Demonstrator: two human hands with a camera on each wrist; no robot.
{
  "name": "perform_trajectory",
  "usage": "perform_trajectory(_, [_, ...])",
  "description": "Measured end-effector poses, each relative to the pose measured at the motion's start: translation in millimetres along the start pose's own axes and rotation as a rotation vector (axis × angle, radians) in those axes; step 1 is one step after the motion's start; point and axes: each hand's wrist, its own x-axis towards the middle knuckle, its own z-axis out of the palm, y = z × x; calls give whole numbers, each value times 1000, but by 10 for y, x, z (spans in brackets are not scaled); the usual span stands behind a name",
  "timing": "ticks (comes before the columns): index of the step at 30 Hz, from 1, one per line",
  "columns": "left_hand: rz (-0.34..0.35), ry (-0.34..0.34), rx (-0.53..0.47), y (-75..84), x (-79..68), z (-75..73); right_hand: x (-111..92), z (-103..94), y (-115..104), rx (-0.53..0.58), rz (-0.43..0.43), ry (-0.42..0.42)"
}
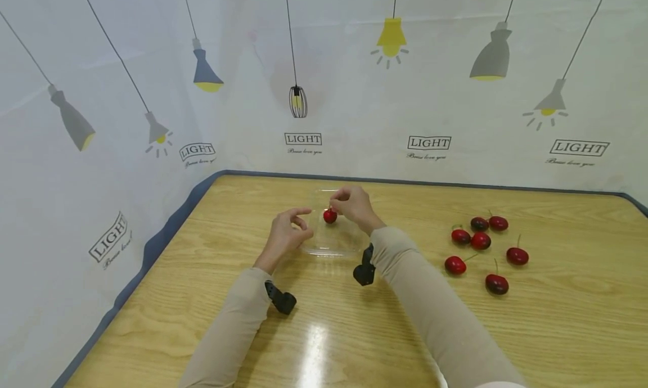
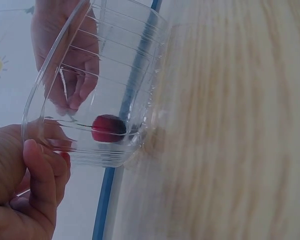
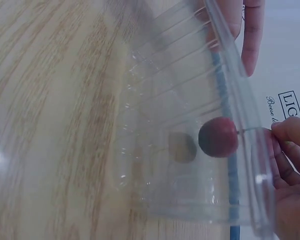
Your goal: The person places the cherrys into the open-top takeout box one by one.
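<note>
My right hand pinches the thin stem of a red cherry between thumb and fingertips. The cherry hangs inside a clear plastic container, below its rim, as the right wrist view also shows. At the container's left side is my left hand, with its fingers curled at the rim; in the left wrist view the fingertips grip that edge, and part of the hand shows through the plastic. The container stands open on the wooden table, its ribbed walls facing both wrist cameras.
Several dark red cherries, some with stems, lie scattered on the table to the right of my right arm. White sheeting printed with lamps stands behind the table and along its left side. Each wrist carries a small black camera.
</note>
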Motion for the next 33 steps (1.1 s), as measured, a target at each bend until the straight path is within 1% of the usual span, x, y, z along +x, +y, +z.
perform_trajectory(6, [-8,3,3,4,-5,2,0,1,5,6,1,0])
perform_trajectory(15, [-21,0,-12,-17,-23,10,-11,18,38,-42,-2,-12])
perform_trajectory(22, [-29,-2,-7,-13,-13,11,-1,0,23,-69,-18,1])
perform_trajectory(33, [-13,-1,-14,-10,1,10,-12,-55,-1,-80,-54,20])
